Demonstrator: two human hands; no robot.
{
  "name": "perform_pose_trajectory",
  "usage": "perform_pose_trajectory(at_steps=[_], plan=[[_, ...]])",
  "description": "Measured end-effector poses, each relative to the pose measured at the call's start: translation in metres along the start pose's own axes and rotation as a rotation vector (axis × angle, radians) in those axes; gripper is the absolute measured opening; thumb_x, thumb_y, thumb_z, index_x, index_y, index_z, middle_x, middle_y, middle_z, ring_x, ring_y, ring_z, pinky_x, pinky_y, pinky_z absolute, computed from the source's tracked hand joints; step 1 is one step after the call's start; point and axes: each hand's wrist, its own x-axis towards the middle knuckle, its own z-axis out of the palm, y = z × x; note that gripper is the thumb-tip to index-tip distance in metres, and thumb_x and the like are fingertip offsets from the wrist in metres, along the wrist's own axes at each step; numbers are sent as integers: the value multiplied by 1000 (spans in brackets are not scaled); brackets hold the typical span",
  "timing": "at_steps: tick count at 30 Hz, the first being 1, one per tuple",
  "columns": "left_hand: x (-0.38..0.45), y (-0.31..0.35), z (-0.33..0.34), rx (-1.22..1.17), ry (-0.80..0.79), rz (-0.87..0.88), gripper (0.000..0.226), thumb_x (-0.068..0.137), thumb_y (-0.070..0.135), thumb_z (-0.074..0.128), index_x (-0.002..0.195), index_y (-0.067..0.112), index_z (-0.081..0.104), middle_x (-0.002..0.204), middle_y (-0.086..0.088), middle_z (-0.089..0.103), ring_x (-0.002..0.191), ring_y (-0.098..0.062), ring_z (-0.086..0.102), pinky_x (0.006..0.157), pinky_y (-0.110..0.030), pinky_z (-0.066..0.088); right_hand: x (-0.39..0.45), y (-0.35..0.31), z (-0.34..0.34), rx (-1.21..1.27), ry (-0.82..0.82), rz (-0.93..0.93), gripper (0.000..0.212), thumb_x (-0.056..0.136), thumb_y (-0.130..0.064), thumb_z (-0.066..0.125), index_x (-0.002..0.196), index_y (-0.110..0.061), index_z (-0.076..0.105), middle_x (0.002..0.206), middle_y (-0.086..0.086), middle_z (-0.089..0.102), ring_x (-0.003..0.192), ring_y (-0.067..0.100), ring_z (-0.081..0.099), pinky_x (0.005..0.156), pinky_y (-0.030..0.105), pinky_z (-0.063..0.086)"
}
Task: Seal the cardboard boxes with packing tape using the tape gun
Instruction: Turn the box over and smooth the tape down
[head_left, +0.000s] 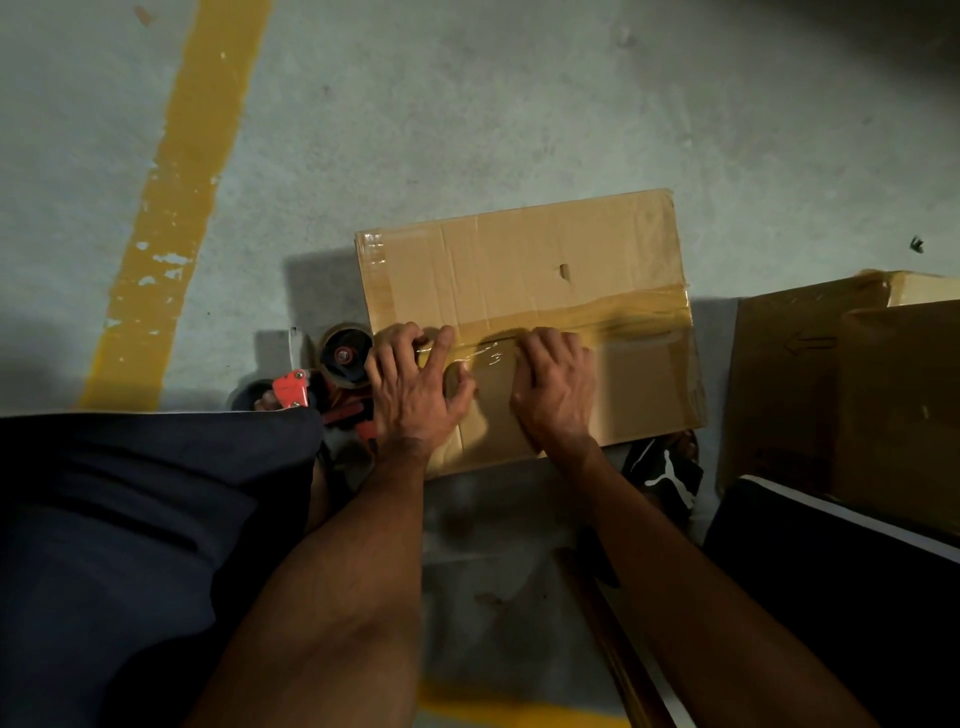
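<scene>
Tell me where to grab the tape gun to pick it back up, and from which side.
Judging by its pose, take the tape gun by its red handle, which points toward the person beside the left hand. Come from the near left side: the roll end lies against the cardboard box, and the handle's lower part is hidden behind the knee.

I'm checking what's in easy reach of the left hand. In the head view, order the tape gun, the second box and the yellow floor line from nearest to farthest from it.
From the left hand:
1. Tape gun, right beside it on its left, on the floor.
2. Yellow floor line, farther left.
3. Second box, far right, past the right hand.
</scene>
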Motion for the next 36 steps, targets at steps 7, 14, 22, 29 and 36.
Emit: perform_pose_trajectory(at_steps=[7,14,22,29,36], plan=[[-2,0,-1,53,-98,46,50,92,53,38,139,38,46,141,-9,39,133,-35,30,109,-56,24,-1,-3,5,6,-42,-119,16,98,-16,61,111,-13,69,111,5,66,95,26,55,82,40,45],[-1,-1,0,-18,20,51,48,89,44,57,135,32,54,135,-12,43,130,-38,36,109,-57,26,19,47,-18,53,39,99,8,99,-15,62,104,-12,67,103,5,61,93,20,47,78,38,42],[-2,1,-3,-7,7,46,49,89,41,62,136,31,53,136,-12,41,129,-37,35,109,-56,25,15,49,-21,3,41,94,18,95,-7,61,112,-6,68,107,8,63,93,20,49,80,29,37],[-1,3,-3,-11,43,52,49,88,40,63,135,29,54,135,-14,43,128,-37,37,108,-56,27,32,88,-41,110,71,196,9,95,-5,53,98,-1,60,100,15,56,93,22,48,83,38,42],[-2,2,-2,-22,53,55,48,87,39,63,133,29,55,132,-14,45,126,-36,37,108,-56,27,27,84,-39,89,-4,167,12,100,-5,53,107,-4,62,105,12,57,95,12,43,84,29,41]])
